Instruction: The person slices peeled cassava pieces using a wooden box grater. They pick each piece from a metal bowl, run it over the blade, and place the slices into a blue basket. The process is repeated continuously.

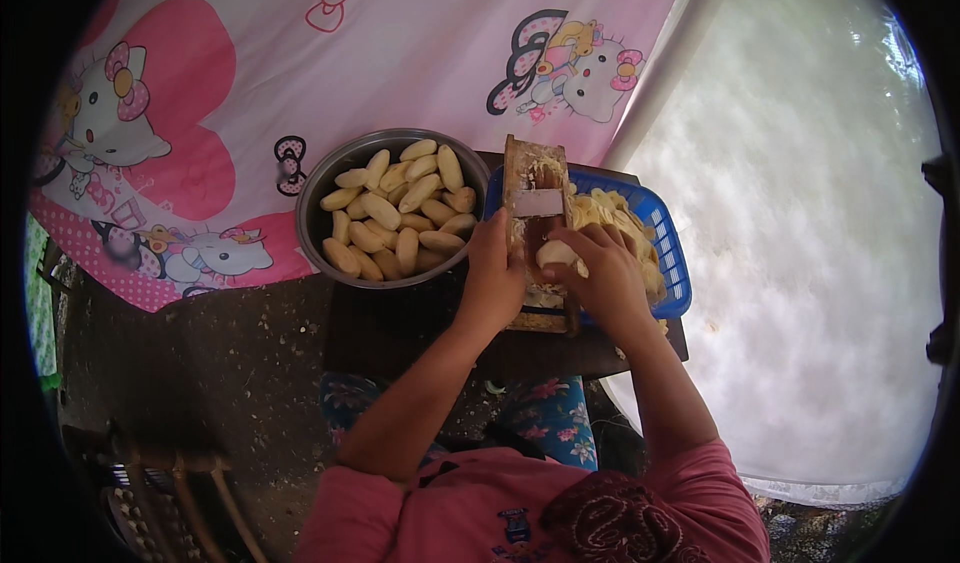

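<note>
A wooden slicer (536, 166) with a flat metal blade plate (538, 203) lies lengthwise in front of me, over the left part of a blue plastic basket (676, 258). My left hand (490, 278) is closed around the slicer's left edge. In my right hand (612, 275) is a pale peeled banana (556, 254), pressed onto the slicer just below the blade; my fingers hide part of it. Thin pale banana slices (625, 221) are heaped in the basket, right of the slicer. To the left, a metal pot (312, 248) holds several whole peeled bananas (383, 211).
Pot and basket stand on a dark low table (400, 333). Behind hangs a pink printed cloth (400, 53), with a whitish sheet (800, 263) at the right. A wooden chair-like frame (185, 493) stands at the lower left on the dark ground (180, 363).
</note>
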`<state>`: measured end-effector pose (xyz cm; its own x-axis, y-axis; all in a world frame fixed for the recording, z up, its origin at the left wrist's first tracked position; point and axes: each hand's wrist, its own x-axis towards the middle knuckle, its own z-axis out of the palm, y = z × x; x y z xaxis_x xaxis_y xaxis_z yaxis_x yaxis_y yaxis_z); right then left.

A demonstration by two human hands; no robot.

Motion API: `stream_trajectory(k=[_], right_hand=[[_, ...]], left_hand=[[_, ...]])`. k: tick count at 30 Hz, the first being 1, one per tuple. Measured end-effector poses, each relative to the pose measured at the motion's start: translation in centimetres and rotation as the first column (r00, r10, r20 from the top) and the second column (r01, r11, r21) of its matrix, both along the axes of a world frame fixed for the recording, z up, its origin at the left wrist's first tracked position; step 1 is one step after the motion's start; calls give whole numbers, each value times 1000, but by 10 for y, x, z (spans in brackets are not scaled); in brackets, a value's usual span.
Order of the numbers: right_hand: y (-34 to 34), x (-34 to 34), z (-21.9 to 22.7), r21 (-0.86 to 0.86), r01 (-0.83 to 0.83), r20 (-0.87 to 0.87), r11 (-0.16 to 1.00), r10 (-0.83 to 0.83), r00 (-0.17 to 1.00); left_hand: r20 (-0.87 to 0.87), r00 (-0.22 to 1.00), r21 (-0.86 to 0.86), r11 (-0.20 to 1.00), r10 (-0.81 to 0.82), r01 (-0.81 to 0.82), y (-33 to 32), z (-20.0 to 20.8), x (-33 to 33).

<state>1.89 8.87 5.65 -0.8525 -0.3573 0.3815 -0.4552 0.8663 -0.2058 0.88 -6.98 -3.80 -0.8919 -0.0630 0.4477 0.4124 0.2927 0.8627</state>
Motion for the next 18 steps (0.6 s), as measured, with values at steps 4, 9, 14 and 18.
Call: stream_trajectory(k=[4,9,14,18], right_hand=[[-9,-44,5,-42,32,-99,999,-36,994],[-15,-85,11,-69,56,-188,996,-68,980],[-9,-3,5,-2,40,-67,999,-40,997],[-13,-11,9,-30,74,-85,997,-77,993]], left_hand=[[21,999,-7,1000,-26,26,-1,0,1],[50,997,62,997,-53,50,-4,6,2],[-59,998,15,1000,16,-15,0,-3,-1],[-10,999,-21,999,34,-34,0,-4,-1]])
